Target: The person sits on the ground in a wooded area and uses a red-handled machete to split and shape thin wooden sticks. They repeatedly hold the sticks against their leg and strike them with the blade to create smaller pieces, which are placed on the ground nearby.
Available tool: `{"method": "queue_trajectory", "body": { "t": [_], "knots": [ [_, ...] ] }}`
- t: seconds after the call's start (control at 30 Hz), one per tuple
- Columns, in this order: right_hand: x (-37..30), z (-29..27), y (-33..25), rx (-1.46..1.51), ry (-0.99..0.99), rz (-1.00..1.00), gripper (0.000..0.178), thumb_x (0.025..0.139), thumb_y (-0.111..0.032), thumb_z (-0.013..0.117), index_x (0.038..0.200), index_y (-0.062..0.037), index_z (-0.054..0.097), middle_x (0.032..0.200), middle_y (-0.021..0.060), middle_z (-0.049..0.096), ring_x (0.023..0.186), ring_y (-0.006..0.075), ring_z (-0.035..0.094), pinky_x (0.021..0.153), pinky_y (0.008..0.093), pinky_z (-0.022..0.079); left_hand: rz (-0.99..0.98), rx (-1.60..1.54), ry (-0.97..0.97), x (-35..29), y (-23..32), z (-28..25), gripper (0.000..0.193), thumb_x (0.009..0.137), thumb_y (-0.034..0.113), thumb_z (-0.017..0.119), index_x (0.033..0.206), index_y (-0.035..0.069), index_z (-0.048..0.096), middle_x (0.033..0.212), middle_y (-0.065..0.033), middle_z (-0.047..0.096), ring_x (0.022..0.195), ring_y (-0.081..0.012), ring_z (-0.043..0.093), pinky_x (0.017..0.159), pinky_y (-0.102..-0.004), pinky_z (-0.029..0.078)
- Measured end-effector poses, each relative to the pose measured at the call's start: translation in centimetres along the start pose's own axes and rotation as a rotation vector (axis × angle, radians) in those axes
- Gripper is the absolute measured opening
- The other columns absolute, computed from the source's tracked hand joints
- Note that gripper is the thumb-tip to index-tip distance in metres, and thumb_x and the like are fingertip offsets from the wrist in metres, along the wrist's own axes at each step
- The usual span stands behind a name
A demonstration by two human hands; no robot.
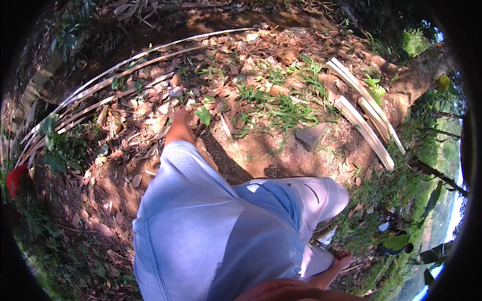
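My left arm, in a pale blue sleeve, reaches forward and down. My left hand [181, 117] is low over dry leaves, beside the ends of several long, thin split strips of pale wood [108, 75] that curve away to the left. Its fingertips are lost against the litter, so I cannot see whether it touches or grips anything. By my right knee, my right hand [343, 259] is held low with its fingers curled. A shiny flat piece [327, 237] shows between that hand and my light trousers; whether the two are joined is hidden.
To the right lie thicker split pale wood pieces [362, 131] near a tree trunk [427, 75]. A grey stone [310, 135] sits among grass and leaves ahead. Something red [15, 180] is at the far left. A person in bright green [396, 243] is farther off on the right slope.
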State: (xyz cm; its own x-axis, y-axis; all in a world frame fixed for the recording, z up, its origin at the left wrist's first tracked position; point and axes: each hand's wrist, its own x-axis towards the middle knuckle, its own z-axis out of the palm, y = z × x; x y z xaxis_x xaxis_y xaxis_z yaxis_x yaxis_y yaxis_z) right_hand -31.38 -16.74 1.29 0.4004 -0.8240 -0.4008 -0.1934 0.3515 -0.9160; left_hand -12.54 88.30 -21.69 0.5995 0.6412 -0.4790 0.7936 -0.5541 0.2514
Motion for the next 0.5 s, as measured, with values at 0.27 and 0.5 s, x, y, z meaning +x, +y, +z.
{"method": "queue_trajectory", "body": {
  "t": [0.27, 0.5],
  "knots": [
    [-3.9, -7.8, -0.9, 0.103, -0.068, -0.052, 0.041, 0.109, -0.037, 0.058, 0.082, -0.0058, 0.058, 0.066, 0.0025, 0.053, 0.049, 0.0121, 0.042, 0.043, 0.0277, 0.031, 0.263, 0.043, -0.311, -4.6, 16.8, 4.6, 0.040, 0.087, 0.033, 0.076, 0.112, 0.002, 0.079, 0.126, -0.0208, 0.074, 0.120, -0.0371, 0.070, 0.100, -0.0450, 0.056],
    [-14.7, -16.2, -0.6, 0.138, 0.018, -0.487, 0.022, 0.113, -0.024, 0.055, 0.120, -0.0055, 0.064, 0.092, 0.0073, 0.072, 0.059, 0.0112, 0.054, 0.052, 0.0282, 0.050, 0.989, -0.137, 0.147, -12.8, 45.8, 3.8, 0.050, 0.103, 0.042, 0.064, 0.099, -0.007, 0.074, 0.110, -0.0271, 0.072, 0.102, -0.0464, 0.069, 0.093, -0.0534, 0.053]
  ]
}}
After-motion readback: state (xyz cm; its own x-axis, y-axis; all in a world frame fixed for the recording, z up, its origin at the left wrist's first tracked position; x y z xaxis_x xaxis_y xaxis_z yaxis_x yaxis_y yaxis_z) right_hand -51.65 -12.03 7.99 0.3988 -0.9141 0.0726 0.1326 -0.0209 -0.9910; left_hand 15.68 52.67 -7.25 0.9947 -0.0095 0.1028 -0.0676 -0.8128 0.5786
